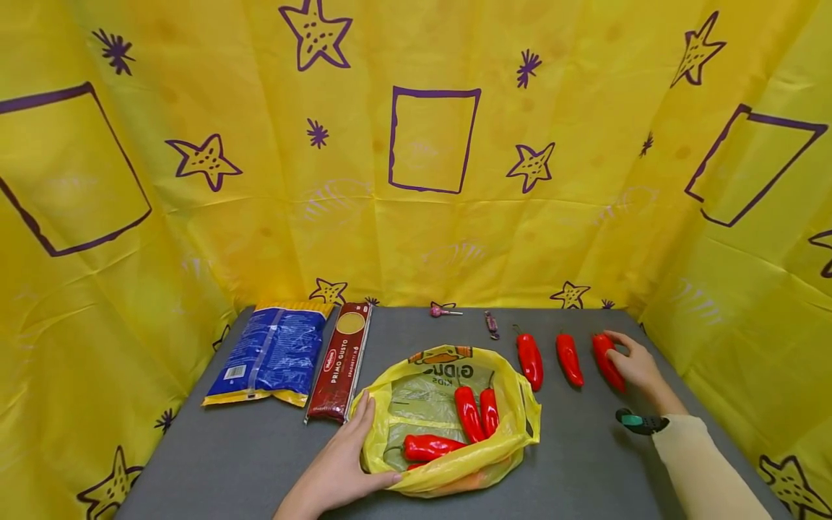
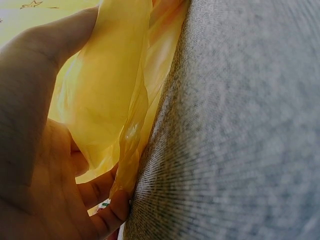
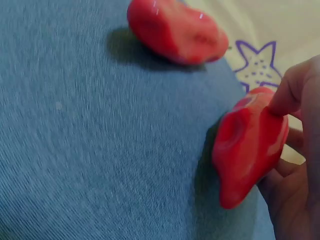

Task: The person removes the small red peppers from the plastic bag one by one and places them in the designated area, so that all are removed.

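Note:
An open yellow plastic bag (image 1: 526, 404) lies on the table in the head view, with several red peppers (image 1: 469, 415) inside. At its left rim my left hand (image 1: 344, 462) holds the bag, thumb over the front edge and fingers along the outer side. The left wrist view has those fingers against the thin yellow plastic (image 2: 107, 95). Off to the right, my right hand (image 1: 640, 372) grips the rightmost red pepper (image 1: 607, 361) between thumb and fingers. In the right wrist view this pepper (image 3: 245, 150) appears close to the tabletop, its far side hidden by the fingers.
Two more red peppers, one (image 1: 529, 360) nearer the bag and another (image 1: 569, 359), lie between bag and right hand. Behind the bag are a lollipop (image 1: 437, 312) and a wrapped candy (image 1: 491, 325). A spaghetti pack (image 1: 341, 365) and a blue packet (image 1: 273, 354) lie left. Yellow curtains (image 1: 416, 238) enclose the table.

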Demonstrator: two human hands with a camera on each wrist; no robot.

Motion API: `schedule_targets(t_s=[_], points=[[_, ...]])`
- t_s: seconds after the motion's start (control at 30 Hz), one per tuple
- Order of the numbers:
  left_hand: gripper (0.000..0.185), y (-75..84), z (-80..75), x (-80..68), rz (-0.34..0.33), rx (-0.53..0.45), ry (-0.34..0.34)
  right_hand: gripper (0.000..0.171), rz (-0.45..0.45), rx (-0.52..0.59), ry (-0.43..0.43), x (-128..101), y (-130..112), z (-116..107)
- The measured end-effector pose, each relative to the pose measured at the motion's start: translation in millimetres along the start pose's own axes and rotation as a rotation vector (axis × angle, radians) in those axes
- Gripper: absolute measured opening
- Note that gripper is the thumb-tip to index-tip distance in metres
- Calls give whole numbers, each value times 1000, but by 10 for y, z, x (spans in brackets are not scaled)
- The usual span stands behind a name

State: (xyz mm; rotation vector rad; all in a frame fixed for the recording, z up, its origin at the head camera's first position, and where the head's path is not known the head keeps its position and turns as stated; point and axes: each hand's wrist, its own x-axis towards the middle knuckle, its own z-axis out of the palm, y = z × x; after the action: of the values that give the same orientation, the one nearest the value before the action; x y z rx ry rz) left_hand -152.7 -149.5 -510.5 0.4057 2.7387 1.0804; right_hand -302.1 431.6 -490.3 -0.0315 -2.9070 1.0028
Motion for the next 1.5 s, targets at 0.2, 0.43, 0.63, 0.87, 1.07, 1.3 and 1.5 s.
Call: schedule_targets(t_s=[0.2, 0.43, 0.63, 0.87, 1.07, 1.3, 1.5], points=[[135, -1, -2, 8, -3, 1, -7, 54, 1, -42, -43, 35, 73, -32], [135, 0, -9, 7, 5, 3, -2, 55, 1, -34, -31, 53, 103, -69], [135, -5, -5, 6, 5, 5, 5, 56, 9, 10, -71, 70, 123, -78], [136, -9, 5, 5, -3, 8, -4, 56, -22, 14, -60, 58, 127, -57], [135, 2, 3, -3, 0, -1, 1, 56, -17, 0, 11, 37, 56, -43], [134, 10, 2, -3, 16, -1, 11, 56, -44, -47, 99, 8, -63, -44], [135, 8, -7, 2, 0, 3, -1, 57, -128, -41, 155, -46, -322, -67]])
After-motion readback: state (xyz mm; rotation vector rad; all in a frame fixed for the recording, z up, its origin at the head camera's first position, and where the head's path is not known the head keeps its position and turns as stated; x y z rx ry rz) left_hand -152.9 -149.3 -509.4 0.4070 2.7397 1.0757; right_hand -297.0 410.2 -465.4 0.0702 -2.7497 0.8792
